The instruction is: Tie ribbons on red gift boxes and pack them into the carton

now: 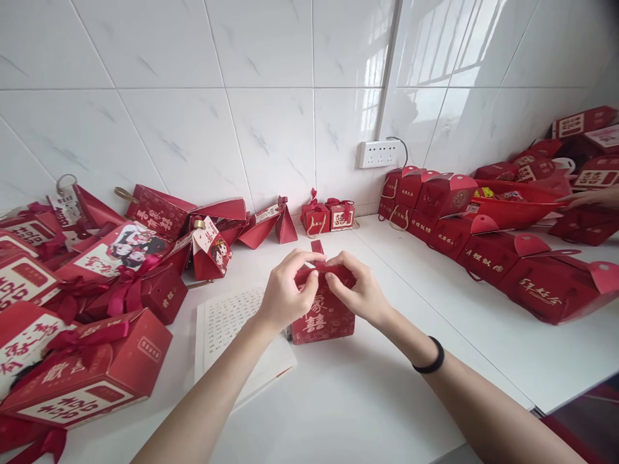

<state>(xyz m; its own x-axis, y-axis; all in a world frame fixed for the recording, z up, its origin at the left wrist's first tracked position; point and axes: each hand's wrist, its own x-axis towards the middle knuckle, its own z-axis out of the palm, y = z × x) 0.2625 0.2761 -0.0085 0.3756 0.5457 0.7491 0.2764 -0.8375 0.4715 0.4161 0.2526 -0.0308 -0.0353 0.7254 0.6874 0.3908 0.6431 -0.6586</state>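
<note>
A red gift box point(333, 322) with pale lettering stands upright on the white table in front of me. A short red strap point(317, 248) sticks up from its top. My left hand point(289, 290) pinches the top left of the box, thumb and forefinger bent at the strap's base. On the other side, my right hand point(355, 287) grips the top right edge with curled fingers, its thumb near the left one. The fingers cover much of the box's upper edge. An open notebook point(232, 328) with handwriting lies partly under my left forearm.
Red gift boxes with ribbons point(140, 283) crowd the left. Two small boxes point(329, 216) sit by the tiled wall. A row of lunchbox-shaped boxes point(483, 251) runs along the right, beside a red basin point(532, 209) and another person's hand point(597, 197). A power strip point(382, 154) is on the wall.
</note>
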